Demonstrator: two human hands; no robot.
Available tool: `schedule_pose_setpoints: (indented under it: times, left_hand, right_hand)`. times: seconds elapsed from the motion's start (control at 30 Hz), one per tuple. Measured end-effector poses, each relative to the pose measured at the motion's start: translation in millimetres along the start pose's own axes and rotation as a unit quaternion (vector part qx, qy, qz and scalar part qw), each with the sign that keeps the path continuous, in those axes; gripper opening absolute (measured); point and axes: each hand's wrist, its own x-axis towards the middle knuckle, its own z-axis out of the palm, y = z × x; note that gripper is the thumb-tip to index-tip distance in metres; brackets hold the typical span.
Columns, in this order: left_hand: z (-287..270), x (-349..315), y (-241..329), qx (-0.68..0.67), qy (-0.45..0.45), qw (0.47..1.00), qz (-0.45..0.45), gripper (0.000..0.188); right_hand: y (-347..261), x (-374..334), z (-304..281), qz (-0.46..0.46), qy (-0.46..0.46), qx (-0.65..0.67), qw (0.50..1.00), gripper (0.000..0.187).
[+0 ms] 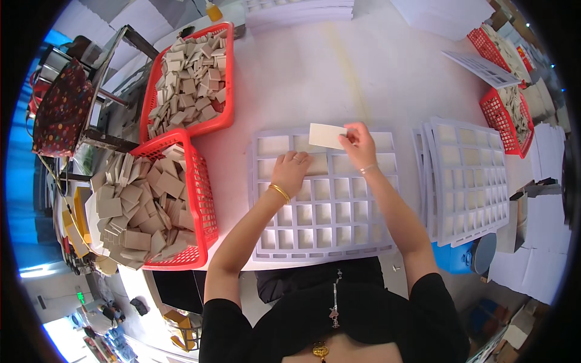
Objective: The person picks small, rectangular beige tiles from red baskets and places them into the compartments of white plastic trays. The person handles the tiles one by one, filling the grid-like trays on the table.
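A white gridded tray point(325, 221) with rows of rectangular compartments lies in front of me. My right hand point(359, 145) pinches a flat cream cardboard piece point(325, 136) by its right end, above the tray's far rows. Lower and to the left, my left hand point(292, 170) has its fingers bent together over the second row. Its fingertips and thumb are at the left end of a tan cardboard piece point(317, 164) in a wide compartment; the hand covers part of that piece. Pale bottoms show in the smaller compartments nearer me.
At the left stand two red plastic baskets, a far one point(229, 91) and a near one point(206, 209), heaped with cardboard pieces. More gridded trays point(469, 175) are stacked at the right. Farther right are smaller red baskets point(507, 124). White sheets point(299, 13) lie at the back.
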Motion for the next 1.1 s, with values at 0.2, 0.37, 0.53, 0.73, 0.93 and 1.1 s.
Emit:
schedule_pose_setpoints:
  times: [0.2, 0.37, 0.53, 0.73, 0.93, 1.1]
  left_hand:
    - [-5.7, 4.3, 21.2, -0.084, -0.01, 0.996, 0.021, 0.052]
    - [-3.5, 0.8, 24.0, -0.095, -0.04, 0.994, 0.045, 0.053]
    - [-7.2, 7.5, 24.3, -0.129, -0.118, 0.984, 0.045, 0.056]
    - [6.7, -13.2, 34.9, -0.01, -0.145, 0.986, 0.077, 0.064]
    - [-3.3, -8.9, 38.2, -0.045, -0.174, 0.982, 0.05, 0.07]
    - [-9.5, -1.0, 38.3, -0.059, -0.179, 0.98, 0.058, 0.069]
  right_hand:
    - [25.0, 26.2, 34.2, 0.012, -0.009, -0.06, 0.998, 0.027]
    - [26.2, 27.4, 39.9, 0.013, -0.029, -0.076, 0.997, 0.026]
    - [23.7, 25.6, 35.5, 0.024, -0.053, -0.11, 0.992, 0.026]
    - [28.4, 21.6, 36.4, 0.034, -0.08, -0.15, 0.985, 0.023]
    - [23.9, 21.9, 33.4, 0.039, -0.125, -0.179, 0.975, 0.019]
    - [21.3, 8.9, 47.1, -0.141, -0.089, -0.343, 0.924, 0.017]
